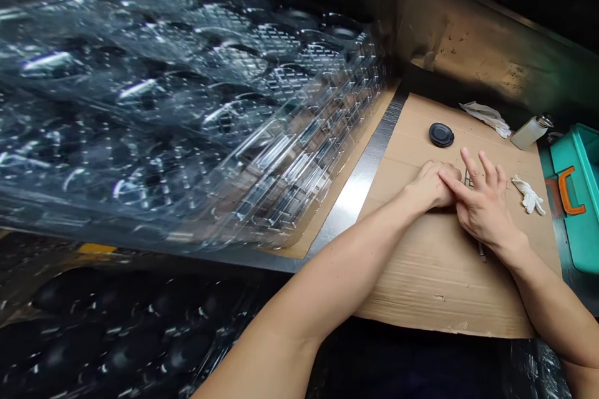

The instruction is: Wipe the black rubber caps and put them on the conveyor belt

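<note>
My left hand (437,184) is closed over the cardboard sheet (421,280), bent at the wrist. What its fingers hold, if anything, is hidden. Just to its right, my right hand (489,206) is open with fingers spread, and one digit reaches across to touch the left hand. A thin metal piece (482,253) shows partly below the right hand, mostly covered by it. Beyond both hands a round black plastic piece (441,134), like a small lid, lies on the cardboard.
Stacked clear plastic trays (187,106) with round pockets fill the left, beside a metal strip (349,190). White gloves (528,195) and a bottle (532,131) rest at right, near a teal toolbox (580,224) with an orange latch. A metal wall (468,43) stands behind.
</note>
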Available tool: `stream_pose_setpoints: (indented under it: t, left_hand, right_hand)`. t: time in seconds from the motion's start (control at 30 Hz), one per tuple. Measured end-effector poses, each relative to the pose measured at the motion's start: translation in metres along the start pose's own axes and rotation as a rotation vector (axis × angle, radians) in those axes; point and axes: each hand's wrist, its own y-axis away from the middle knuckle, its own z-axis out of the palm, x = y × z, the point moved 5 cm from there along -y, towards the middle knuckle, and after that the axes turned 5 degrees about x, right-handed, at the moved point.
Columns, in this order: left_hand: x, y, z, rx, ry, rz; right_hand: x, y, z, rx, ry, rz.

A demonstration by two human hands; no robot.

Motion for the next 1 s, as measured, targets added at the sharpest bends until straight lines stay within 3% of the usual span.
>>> stream_pose_setpoints:
  t: [0.1,0.2,0.27,0.37,0.47,0.53,0.67,0.73,0.8,0.93,1.0]
  left_hand:
    - [0.003,0.001,0.001,0.060,-0.063,0.003]
    - [0.005,0.004,-0.001,0.079,-0.091,-0.002]
    - [0.005,0.005,-0.003,0.094,-0.089,-0.005]
    - [0.005,0.005,-0.003,0.105,-0.085,-0.017]
    - [0.006,0.006,-0.002,0.119,-0.092,-0.009]
    - [0.007,0.006,-0.001,0.139,-0.110,0.004]
    - [0.007,0.007,0.000,0.165,-0.143,0.014]
    - [0.007,0.007,0.001,0.180,-0.145,0.027]
    - [0.012,0.006,0.002,0.185,-0.147,0.071]
    - [0.031,0.005,0.011,0.103,-0.158,0.261]
    - [0.038,0.005,0.015,0.071,-0.125,0.327]
  right_hand:
    - [0.016,-0.004,-0.014,0.094,-0.017,0.049]
    - [0.036,0.011,-0.034,0.221,-0.062,0.097]
    - [0.042,0.029,-0.041,0.188,-0.108,0.063]
    - [0.034,0.055,-0.038,-0.060,-0.062,-0.115]
    - [0.019,0.070,-0.031,-0.256,0.157,-0.311]
    - [0.009,0.070,-0.028,-0.280,0.268,-0.427]
    - [-0.003,0.058,-0.028,-0.200,0.320,-0.666]
    - [-0.001,0.051,-0.035,-0.133,0.271,-0.684]
    - [0.004,0.042,-0.048,0.018,0.111,-0.549]
    - [0.031,0.028,-0.064,0.416,-0.538,0.060]
    - [0.035,0.022,-0.050,0.423,-0.912,0.266]
